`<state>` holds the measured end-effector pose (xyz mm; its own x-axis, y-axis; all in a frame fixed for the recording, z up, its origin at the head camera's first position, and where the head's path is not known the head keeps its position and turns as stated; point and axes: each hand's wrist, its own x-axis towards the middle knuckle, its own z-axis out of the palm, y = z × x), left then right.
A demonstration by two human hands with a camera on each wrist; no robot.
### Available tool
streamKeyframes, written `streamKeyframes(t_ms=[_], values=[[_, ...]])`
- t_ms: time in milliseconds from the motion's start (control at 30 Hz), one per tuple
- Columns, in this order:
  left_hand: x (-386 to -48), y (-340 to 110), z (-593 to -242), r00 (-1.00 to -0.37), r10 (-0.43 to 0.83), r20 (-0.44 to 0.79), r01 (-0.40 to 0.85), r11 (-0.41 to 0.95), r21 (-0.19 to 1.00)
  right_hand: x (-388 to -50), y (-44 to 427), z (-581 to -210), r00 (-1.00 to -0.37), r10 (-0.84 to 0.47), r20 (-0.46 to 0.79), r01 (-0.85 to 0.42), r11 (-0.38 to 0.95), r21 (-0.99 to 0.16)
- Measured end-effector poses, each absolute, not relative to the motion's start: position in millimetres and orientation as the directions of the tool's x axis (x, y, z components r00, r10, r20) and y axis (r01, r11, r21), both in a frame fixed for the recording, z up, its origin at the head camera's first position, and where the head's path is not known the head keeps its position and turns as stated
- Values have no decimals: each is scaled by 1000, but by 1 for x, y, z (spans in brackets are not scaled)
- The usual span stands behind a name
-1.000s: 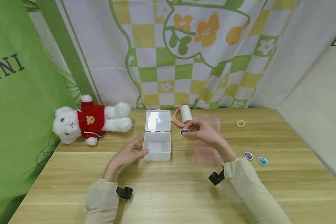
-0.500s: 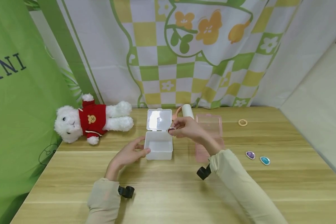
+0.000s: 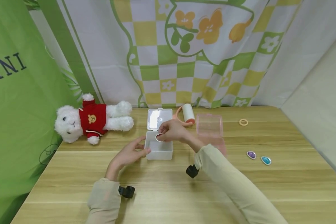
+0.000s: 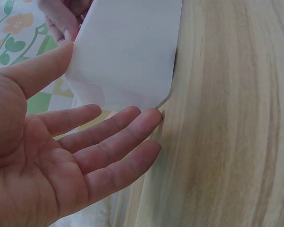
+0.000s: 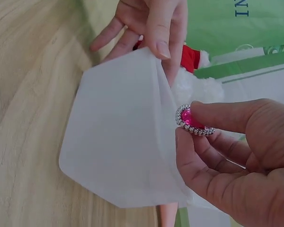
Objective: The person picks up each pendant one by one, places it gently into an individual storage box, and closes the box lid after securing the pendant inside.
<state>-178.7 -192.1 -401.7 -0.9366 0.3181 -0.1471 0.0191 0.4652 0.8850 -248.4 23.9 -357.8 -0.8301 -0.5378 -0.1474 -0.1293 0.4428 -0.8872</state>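
Note:
A small white plastic box (image 3: 158,154) stands on the table with its clear lid (image 3: 159,119) tipped back. The left hand (image 3: 131,152) is at the box's left side; its thumb touches the front corner and its fingers, fairly straight, lie along the side wall in the left wrist view. Just over the box opening, the right hand (image 3: 172,131) pinches a pink gem (image 5: 188,117) rimmed with small silvery beads, between thumb and fingers. The inside of the box is partly hidden by the right hand.
A purple gem (image 3: 251,155) and a blue gem (image 3: 266,160) lie to the right, below a pale ring (image 3: 243,122). An opened pink box (image 3: 210,124) is partly behind the right arm. A lint roller (image 3: 188,113) and a plush bear (image 3: 93,119) lie towards the back.
The right hand has moved left with the pink gem, from above the pink box to over the white box. The left hand has stayed at the white box.

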Motion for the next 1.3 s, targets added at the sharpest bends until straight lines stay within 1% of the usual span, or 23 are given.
streamKeyframes(t_ms=[133, 500, 733, 933, 1300], values=[[-178, -192, -400, -938, 308, -158, 5, 468, 884, -248, 15, -360, -809, -565, -163, -154, 472, -868], [-178, -193, -401, -934, 321, -160, 4, 456, 890, -247, -4, -363, -778, -540, -322, -94, 607, -789], [-177, -191, -400, -932, 317, -174, -17, 444, 896, -244, -11, -365, -801, -464, -378, -73, 702, -709], [-178, -191, -401, -933, 316, -174, -17, 444, 896, -242, -15, -366, -823, -428, -373, -106, 761, -640], [-179, -192, -402, -931, 325, -169, -13, 430, 903, -242, -24, -374, -841, -434, -323, -270, 854, -445]])
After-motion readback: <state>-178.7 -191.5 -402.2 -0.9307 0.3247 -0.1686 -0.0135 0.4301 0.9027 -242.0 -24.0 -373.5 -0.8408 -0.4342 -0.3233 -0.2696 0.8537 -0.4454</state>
